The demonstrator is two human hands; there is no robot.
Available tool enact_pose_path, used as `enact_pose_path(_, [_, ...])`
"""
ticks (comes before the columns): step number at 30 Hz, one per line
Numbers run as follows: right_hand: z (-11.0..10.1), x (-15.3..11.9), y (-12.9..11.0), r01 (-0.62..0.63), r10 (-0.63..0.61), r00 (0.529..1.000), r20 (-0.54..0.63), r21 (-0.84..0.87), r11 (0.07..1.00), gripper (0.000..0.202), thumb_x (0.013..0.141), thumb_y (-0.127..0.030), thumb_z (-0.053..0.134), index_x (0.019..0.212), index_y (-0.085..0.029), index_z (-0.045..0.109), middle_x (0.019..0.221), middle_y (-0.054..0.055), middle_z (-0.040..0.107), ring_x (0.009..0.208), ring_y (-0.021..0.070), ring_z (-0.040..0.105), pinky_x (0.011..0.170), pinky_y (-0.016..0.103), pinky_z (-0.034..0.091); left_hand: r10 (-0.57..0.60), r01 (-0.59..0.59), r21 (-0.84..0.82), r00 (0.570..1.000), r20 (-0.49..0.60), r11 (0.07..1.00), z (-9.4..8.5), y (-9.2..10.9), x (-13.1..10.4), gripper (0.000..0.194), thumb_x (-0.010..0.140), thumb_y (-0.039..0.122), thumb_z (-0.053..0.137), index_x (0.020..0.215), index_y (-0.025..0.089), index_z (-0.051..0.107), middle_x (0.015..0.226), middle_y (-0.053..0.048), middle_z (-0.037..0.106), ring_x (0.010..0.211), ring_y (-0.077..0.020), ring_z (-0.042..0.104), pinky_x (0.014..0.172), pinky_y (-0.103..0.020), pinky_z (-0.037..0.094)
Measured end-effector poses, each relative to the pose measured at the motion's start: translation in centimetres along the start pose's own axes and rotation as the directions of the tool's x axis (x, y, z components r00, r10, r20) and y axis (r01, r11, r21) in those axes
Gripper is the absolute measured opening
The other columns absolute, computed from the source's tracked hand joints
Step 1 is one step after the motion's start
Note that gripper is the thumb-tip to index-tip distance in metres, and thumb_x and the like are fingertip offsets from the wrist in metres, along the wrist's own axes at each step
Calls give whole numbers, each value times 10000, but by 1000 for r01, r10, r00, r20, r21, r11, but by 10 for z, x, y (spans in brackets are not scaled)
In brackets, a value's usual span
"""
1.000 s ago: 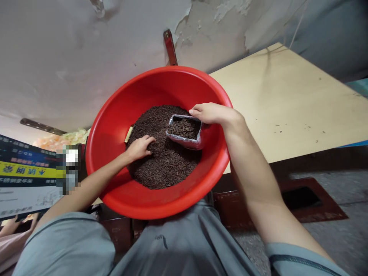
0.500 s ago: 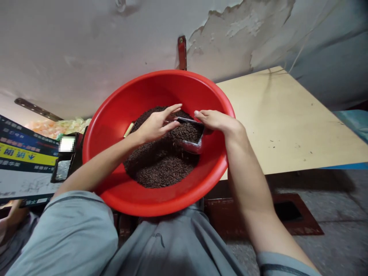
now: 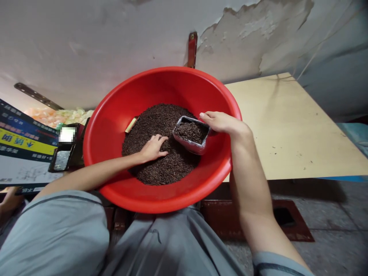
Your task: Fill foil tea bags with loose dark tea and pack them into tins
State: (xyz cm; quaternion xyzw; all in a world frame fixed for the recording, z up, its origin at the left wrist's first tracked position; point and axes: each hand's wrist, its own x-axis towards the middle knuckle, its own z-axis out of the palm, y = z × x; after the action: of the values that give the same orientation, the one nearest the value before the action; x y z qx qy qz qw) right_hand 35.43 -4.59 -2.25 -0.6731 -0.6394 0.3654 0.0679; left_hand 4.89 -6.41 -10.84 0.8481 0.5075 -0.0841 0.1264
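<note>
A wide red plastic basin [image 3: 161, 199] holds a heap of dark brown loose leaves [image 3: 161, 172] that look like dried tea. My right hand [image 3: 221, 122] grips the right side of a small plastic-lined container [image 3: 193, 147], tilted slightly and heaped with the same dark leaves. Most of the fingers of that hand are hidden behind the container's wall. My left hand [image 3: 153, 148] rests on the heap, fingers apart, to the left of the container. A small yellowish piece [image 3: 131, 125] lies against the basin's left inner wall.
To the right is a light wooden board [image 3: 287, 142] with a few dark crumbs. At the left stand a printed box [image 3: 28, 153], a small dark device [image 3: 64, 155] and a pile of pale wrapped pieces [image 3: 69, 115]. Another person's hand [image 3: 11, 199] shows at the left edge.
My left hand has gone from above the container down onto the leaf heap. The container, still in my right hand, now sits more level, and the falling leaves have stopped.
</note>
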Motion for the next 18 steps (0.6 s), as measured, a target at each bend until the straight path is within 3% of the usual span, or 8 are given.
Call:
enact_pose_path(4, [3, 1, -2, -17, 17, 1000, -5, -41, 999, 479, 1155, -541, 358, 1105, -185, 675, 1026, 126, 790, 741, 182, 710, 719, 279, 534, 103, -100, -58, 994, 44, 993, -19, -13, 12, 632, 839, 183, 838, 1450, 221, 679, 1379, -118, 717, 1269, -323, 712, 1111, -430, 581])
enact_pose_path(7, [5, 4, -2, -23, 22, 1000, -15, -82, 996, 521, 1146, -590, 392, 1143, -164, 692, 1011, 132, 792, 714, 181, 708, 695, 280, 525, 192, -214, -179, 972, -131, 960, -46, -15, 21, 473, 841, 163, 798, 1307, 216, 734, 1258, -74, 777, 1181, -276, 741, 1085, -412, 586])
enact_pose_path(9, [6, 6, -1, -35, 32, 999, -35, -86, 996, 532, 1149, -593, 391, 1155, -157, 696, 1008, 136, 796, 708, 182, 713, 686, 276, 519, 282, -346, -218, 918, -279, 912, -63, -4, 24, 431, 858, 165, 775, 1285, 218, 740, 1252, -67, 777, 1168, -251, 737, 1092, -403, 575])
enact_pose_path(11, [6, 7, 0, -49, 45, 997, -62, -65, 997, 535, 1158, -586, 374, 1141, -161, 699, 968, 134, 800, 706, 190, 723, 685, 274, 517, 375, -451, -189, 864, -335, 872, -76, 15, 28, 449, 868, 163, 777, 1312, 215, 740, 1270, -87, 755, 1177, -253, 728, 1082, -399, 574])
enact_pose_path(15, [7, 5, -1, -71, 67, 991, -113, -31, 997, 543, 1171, -559, 347, 1119, -161, 713, 905, 148, 802, 687, 221, 734, 697, 292, 516, 481, -497, -36, 853, -204, 867, -85, 58, 47, 538, 893, 139, 782, 1418, 238, 718, 1331, -113, 703, 1180, -278, 721, 1039, -396, 584])
enact_pose_path(18, [9, 5, -1, -65, 50, 984, -169, -83, 994, 553, 1173, -560, 356, 1167, -150, 727, 1029, 182, 814, 811, 248, 765, 766, 297, 507, 472, -467, 67, 870, -141, 882, -82, 74, 65, 516, 980, 255, 775, 1487, 226, 687, 1356, -144, 684, 1208, -304, 705, 1037, -411, 584])
